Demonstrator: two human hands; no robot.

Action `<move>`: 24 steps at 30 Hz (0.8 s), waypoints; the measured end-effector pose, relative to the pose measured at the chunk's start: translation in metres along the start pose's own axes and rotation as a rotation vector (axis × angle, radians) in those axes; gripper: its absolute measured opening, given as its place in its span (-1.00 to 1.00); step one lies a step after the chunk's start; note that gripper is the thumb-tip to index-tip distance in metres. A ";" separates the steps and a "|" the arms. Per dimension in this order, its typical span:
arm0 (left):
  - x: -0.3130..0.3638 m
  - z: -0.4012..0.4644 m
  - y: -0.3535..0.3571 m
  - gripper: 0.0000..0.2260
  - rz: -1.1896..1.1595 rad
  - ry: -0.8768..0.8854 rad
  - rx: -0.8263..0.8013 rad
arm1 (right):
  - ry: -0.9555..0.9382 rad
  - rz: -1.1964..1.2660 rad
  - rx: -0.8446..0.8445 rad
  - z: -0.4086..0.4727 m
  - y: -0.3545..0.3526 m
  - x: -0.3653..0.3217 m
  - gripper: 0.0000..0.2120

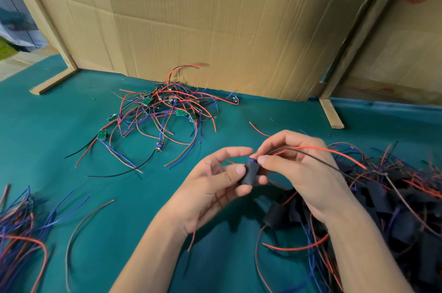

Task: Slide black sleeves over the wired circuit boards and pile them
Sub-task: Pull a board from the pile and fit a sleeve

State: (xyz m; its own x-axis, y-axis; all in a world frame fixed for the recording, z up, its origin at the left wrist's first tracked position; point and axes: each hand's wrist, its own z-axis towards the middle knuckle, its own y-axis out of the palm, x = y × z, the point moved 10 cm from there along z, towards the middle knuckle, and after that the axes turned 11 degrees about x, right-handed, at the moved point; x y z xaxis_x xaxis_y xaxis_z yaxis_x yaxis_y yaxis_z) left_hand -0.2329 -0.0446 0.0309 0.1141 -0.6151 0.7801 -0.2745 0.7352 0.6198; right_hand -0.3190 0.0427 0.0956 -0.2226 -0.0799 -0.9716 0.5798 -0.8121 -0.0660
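Your left hand (215,180) holds the black sleeve (251,173) between thumb and fingers, above the green table (71,125). Your right hand (294,163) pinches the red and black wires (318,151) at its top end.

I'm getting one head-worn wide-angle view, looking forward and down. It's sitting close over the green tabletop (71,149), facing a cardboard wall (215,18).

A matt black sleeve (251,173), perhaps soft plastic; glossy plastic-coated red, blue and black wires (162,111); a smooth teal cloth table cover (47,120); creased brown cardboard panels (191,18).
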 end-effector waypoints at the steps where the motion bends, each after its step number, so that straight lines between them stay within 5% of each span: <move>1: 0.001 0.000 -0.002 -0.62 0.001 0.009 0.020 | 0.021 0.007 -0.019 0.000 0.003 0.001 -0.85; 8: -0.004 0.003 -0.005 -0.69 0.091 0.036 0.091 | 0.176 0.003 -0.034 -0.004 0.005 0.014 -0.88; 14: -0.016 0.009 0.002 -0.87 0.614 0.220 0.186 | 0.076 0.212 0.566 0.002 -0.071 -0.010 -0.80; 18: -0.010 0.005 0.013 -0.86 1.092 0.457 0.214 | -0.222 -0.118 0.836 -0.014 -0.114 -0.066 -0.88; 21: -0.002 0.004 0.017 -0.81 1.216 0.555 0.275 | -0.313 -0.234 0.655 -0.011 -0.064 -0.087 -0.95; 24: 0.002 0.001 0.014 -0.72 1.241 0.563 0.311 | -0.286 -0.495 0.122 0.004 0.051 -0.070 -0.89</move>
State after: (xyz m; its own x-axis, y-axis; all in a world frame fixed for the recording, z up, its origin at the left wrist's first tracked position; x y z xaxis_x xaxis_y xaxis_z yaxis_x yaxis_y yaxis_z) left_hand -0.2371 -0.0362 0.0410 -0.0128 0.6329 0.7741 -0.6673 0.5712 -0.4780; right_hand -0.2766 0.0045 0.1607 -0.6569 0.1867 -0.7305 0.2621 -0.8519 -0.4534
